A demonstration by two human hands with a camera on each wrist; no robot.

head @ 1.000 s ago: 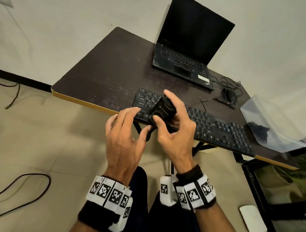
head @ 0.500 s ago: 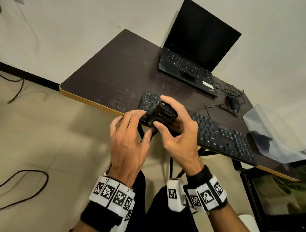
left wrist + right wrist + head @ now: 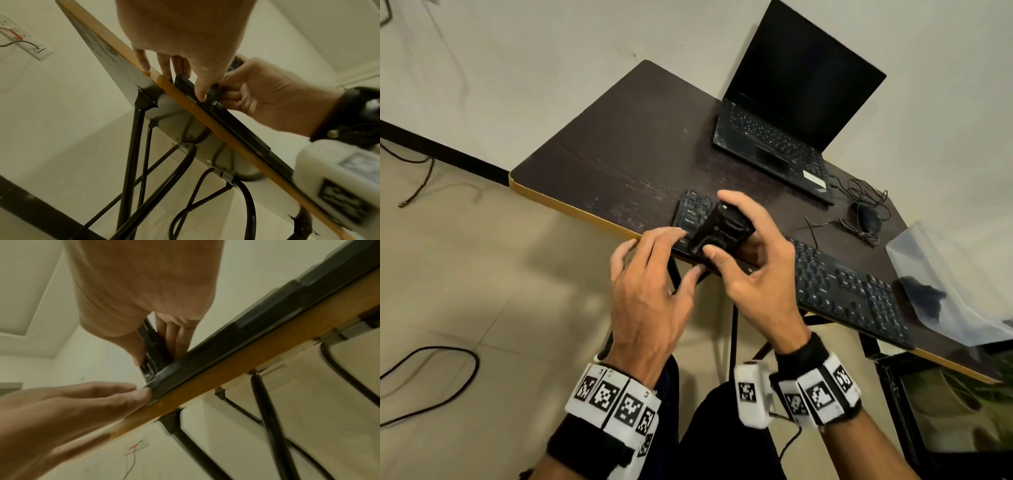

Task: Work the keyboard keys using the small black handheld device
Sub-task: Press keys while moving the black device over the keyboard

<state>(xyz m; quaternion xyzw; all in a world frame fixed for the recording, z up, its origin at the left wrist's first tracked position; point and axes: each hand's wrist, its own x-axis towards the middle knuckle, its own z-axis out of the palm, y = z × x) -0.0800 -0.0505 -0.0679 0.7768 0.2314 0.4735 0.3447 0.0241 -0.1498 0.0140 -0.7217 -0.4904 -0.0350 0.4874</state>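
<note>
Pale walls and tiled floor surround a dark desk [image 3: 619, 144] with a yellow front edge. Since a second ago the head view has drifted, so the desk sits further right and lower, while both hands have stayed at the keyboard's left end.

At the left, the left hand [image 3: 650, 291] lies fairly flat, fingers stretched onto the keyboard [image 3: 842, 284] corner and holding nothing; its thumb [image 3: 202, 91] touches the keyboard's front lip. Just right of it, the right hand [image 3: 760, 274] grips the device [image 3: 722, 229], thumb on the near side, fingers wrapped over the far side. The device has tipped slightly and now stands with its lower end on the keys near the front left corner of the keyboard, which lies along the desk's front edge. That suggests work on these first keys is only starting, with most of the rows to the right untouched.

Farther right, an open laptop [image 3: 791, 113] sits at the back edge, then a mouse [image 3: 868, 217], then a clear bag [image 3: 945, 284] at the right edge.
</note>
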